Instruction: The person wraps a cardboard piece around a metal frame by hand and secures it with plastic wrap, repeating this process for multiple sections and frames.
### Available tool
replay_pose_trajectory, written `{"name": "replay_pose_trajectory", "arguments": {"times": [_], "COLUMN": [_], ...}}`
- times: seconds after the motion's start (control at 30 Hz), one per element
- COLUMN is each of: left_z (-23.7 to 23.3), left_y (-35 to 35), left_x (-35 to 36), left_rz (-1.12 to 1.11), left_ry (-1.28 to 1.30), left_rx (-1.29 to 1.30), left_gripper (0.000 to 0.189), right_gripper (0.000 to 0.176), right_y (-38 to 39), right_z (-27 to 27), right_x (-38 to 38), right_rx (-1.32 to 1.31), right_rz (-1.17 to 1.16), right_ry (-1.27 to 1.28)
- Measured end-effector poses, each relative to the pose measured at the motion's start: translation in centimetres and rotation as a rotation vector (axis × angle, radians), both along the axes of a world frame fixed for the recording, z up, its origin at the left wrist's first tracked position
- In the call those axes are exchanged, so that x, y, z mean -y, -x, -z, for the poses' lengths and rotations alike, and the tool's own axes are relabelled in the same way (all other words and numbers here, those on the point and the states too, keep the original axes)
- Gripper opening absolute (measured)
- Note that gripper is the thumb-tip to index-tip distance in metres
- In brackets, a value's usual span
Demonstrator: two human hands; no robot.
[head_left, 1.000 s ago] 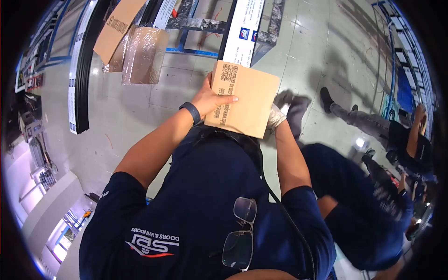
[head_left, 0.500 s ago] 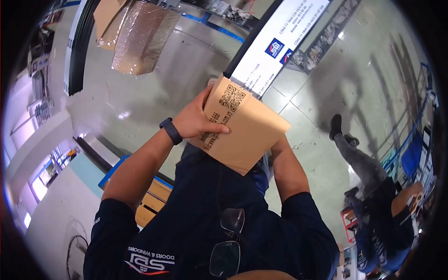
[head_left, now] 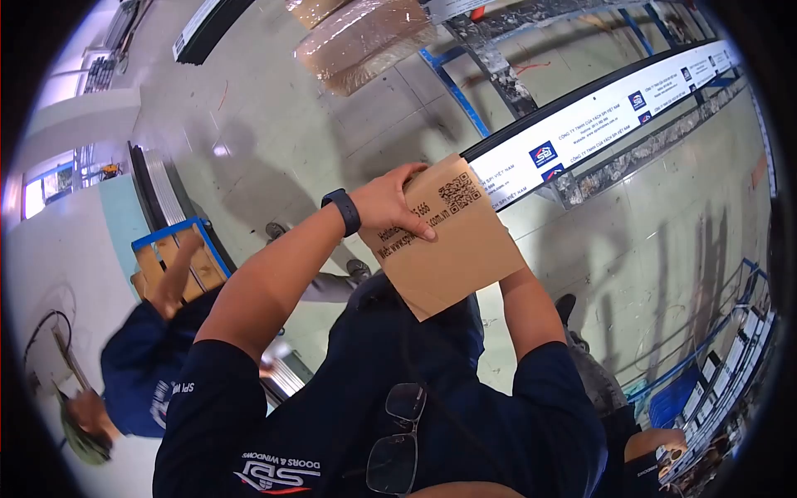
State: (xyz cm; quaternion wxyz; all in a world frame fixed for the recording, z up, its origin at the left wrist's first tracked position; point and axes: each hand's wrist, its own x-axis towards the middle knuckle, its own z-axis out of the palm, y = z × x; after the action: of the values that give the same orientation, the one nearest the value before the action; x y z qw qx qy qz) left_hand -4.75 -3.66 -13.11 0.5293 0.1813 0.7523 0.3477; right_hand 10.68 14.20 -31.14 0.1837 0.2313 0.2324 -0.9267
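A brown cardboard piece [head_left: 457,249] with a QR code and printed text lies over the near end of a long white-faced profile [head_left: 573,137] with a dark edge. My left hand [head_left: 394,203], a dark watch on its wrist, is closed on the cardboard's left edge, thumb on top and fingers partly hidden. On the right, my forearm reaches under the cardboard, which hides my right hand and whatever it touches.
The profile rests on a worn metal frame [head_left: 573,189]. A plastic-wrapped bundle [head_left: 365,41] is at the top. One co-worker [head_left: 149,357] is at the left by a blue-edged wooden crate [head_left: 178,257], another [head_left: 614,415] at the lower right.
The view has turned, so the profile now runs more sideways to the right. A co-worker has come into view at the left. The cardboard is still in my left hand.
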Motion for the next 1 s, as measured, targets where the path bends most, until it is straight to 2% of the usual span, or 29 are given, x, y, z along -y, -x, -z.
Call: {"name": "replay_pose_trajectory", "arguments": {"times": [0.23, 0.37, 0.43, 0.5, 0.53, 0.67, 1.0], "left_z": [0.2, 2.4, -0.2, -0.5, -0.4, -0.5, -0.9], "left_y": [-0.7, -1.0, -0.6, -1.0, -1.0, -0.6, -1.6], "left_x": [0.8, 1.6, 0.6, 0.5, 0.4, 0.5, 0.9], "left_rz": [-0.053, -0.039, -0.048, -0.024, -0.06, 0.008, -0.229], "left_ry": [-0.02, -0.115, -0.06, 0.058, 0.07, 0.125, 0.108], "left_rx": [0.072, -0.048, -0.007, -0.205, -0.174, -0.197, -0.206], "left_gripper": [0.111, 0.105, 0.109, 0.116, 0.119, 0.113, 0.107], "right_gripper": [0.065, 0.065, 0.065, 0.065, 0.065, 0.065, 0.065], "right_y": [0.2, 2.1, 3.9, 5.5, 6.4, 8.9, 11.7], "right_z": [-0.9, -0.6, -0.2, 0.5, 0.9, 1.5, 1.0], "right_x": [1.9, 1.0, 0.5, -0.1, -0.6, -0.8, 1.6], "right_rx": [0.002, 0.032, 0.049, 0.075, 0.083, 0.126, 0.344], "right_rz": [-0.14, -0.213, -0.251, -0.276, -0.291, -0.37, -0.469], "right_ry": [0.101, 0.199, 0.263, 0.322, 0.352, 0.443, 0.683]}}
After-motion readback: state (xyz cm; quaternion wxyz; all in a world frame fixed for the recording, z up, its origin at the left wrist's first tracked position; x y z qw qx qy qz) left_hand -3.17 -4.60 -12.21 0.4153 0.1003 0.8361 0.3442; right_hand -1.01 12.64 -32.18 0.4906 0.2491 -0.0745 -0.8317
